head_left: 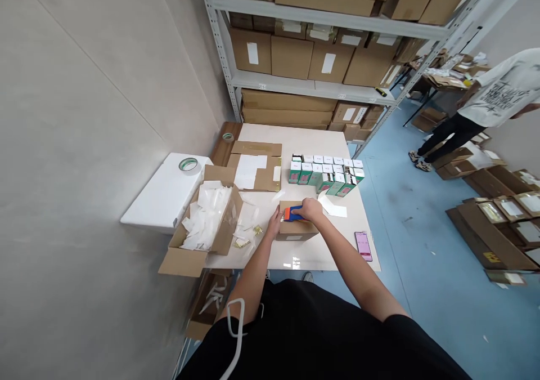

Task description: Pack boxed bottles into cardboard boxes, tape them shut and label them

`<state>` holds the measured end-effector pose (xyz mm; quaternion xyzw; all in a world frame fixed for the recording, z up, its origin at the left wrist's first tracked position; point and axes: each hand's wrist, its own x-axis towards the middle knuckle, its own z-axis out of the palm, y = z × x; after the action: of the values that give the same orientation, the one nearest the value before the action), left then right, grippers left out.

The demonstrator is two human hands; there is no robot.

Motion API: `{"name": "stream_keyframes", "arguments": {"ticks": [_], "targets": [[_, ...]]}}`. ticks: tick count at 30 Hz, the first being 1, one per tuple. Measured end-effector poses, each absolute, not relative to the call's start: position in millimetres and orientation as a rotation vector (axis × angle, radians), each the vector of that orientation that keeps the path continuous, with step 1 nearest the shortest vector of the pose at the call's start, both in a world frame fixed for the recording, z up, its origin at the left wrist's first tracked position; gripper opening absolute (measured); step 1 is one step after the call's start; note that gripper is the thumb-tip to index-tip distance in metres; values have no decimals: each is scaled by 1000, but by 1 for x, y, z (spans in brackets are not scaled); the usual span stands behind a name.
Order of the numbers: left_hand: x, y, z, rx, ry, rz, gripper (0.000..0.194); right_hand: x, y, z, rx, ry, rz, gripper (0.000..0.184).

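Observation:
A small brown cardboard box (302, 229) sits on the white table (329, 250) in front of me. My right hand (311, 209) is closed around a blue and orange tape dispenser (291, 214), which rests on the top of the box. At the box's left side, my left hand (275, 223) grips its edge, the fingers partly hidden. Just behind the box stand rows of small green and white cartons (316, 173), a few with raised flaps. White paper (336, 210) lies to the right of the box.
An open carton (228, 222) full of white wrapping stands at the left, beside a white surface with a tape roll (188, 165). A flattened box (272, 169) lies further back. A phone (363, 246) lies near the right edge. Shelving (274, 81) rises behind; a person (493, 98) stands at the right.

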<state>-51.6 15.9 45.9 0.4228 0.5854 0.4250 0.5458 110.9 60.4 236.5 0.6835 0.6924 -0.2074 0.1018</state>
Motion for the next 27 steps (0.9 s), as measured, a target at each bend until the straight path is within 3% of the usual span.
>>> {"name": "stream_keyframes", "arguments": {"ticks": [5,27], "targets": [[-64,18,49,1008,1411,1030,66,120,67,243,1920,2070,-662,70],[-68,15,74,1166,1557,875,58,252,53,225,2080,1999,-648,51]]}}
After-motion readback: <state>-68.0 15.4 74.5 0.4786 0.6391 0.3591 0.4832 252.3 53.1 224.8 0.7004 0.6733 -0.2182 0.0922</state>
